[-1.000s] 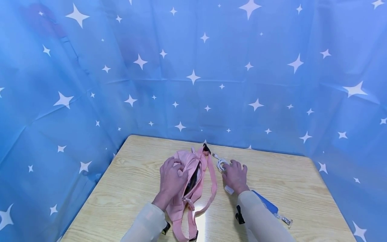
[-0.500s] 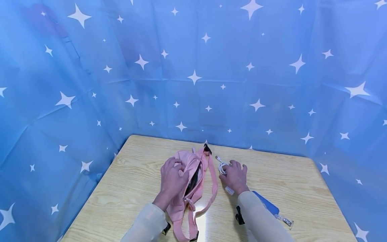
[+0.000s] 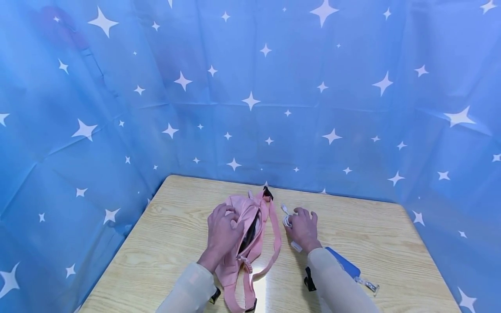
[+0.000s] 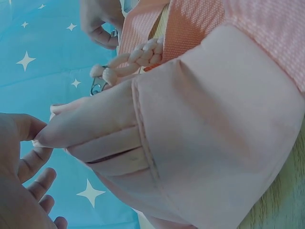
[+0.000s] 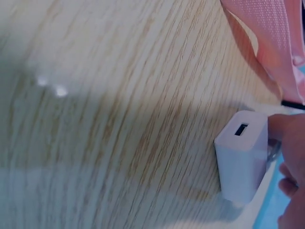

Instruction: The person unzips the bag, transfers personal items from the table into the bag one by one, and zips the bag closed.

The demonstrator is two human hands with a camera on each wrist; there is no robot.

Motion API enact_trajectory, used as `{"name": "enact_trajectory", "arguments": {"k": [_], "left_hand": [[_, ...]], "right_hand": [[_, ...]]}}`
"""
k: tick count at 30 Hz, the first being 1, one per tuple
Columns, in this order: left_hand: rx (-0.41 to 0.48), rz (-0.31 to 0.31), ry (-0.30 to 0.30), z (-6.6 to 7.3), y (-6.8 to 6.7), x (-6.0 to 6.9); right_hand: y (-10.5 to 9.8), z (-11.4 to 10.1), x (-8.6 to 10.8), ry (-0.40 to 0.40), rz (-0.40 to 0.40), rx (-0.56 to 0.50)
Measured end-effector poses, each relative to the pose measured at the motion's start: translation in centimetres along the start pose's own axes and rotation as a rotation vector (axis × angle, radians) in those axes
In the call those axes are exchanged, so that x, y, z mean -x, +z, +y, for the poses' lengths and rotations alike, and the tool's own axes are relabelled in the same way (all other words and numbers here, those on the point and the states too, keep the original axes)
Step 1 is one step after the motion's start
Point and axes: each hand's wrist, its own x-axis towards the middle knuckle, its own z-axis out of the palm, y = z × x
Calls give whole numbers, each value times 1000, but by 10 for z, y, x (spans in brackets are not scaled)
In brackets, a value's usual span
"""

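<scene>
"Where does the pink bag lie?"

"On the wood-grain table, left of the right hand, its opening slanting from near left to far right. The left hand is nearer, thumb and finger pinching the lip, the other fingers loosely bent."

"And the right?"

"Mostly closed, thumb and fingers bent about a coiled white cable, plug end toward the table's far edge. How firmly, I can't tell from here. A strap curves between bag and coil."

"The materials?"

"Smooth, creased cloth; coarse woven webbing on the strap; a plaited pale cord. Just beside the right hand sits a glossy, round-edged white charger block, slotted at one end. By the right forearm, a flat blue object."
</scene>
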Motion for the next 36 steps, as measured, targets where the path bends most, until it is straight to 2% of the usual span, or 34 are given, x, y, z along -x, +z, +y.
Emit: {"name": "enact_trajectory", "arguments": {"k": [7,16,24,29,36], "left_hand": [[15,-6,-25,1,-1,-1],[31,10,-18,0,0,0],[36,35,-8,0,0,-1],[39,37,-9,0,1,0],[47,48,2,-1,1,1]], "right_hand": [[-7,3,7,-13,28,-34],[-14,1,19,-77,164,-64],[-27,-10,31,-166,247,-71],[-30,-14,37,-225,263,-106],[-31,-18,42,-290,223,-165]]}}
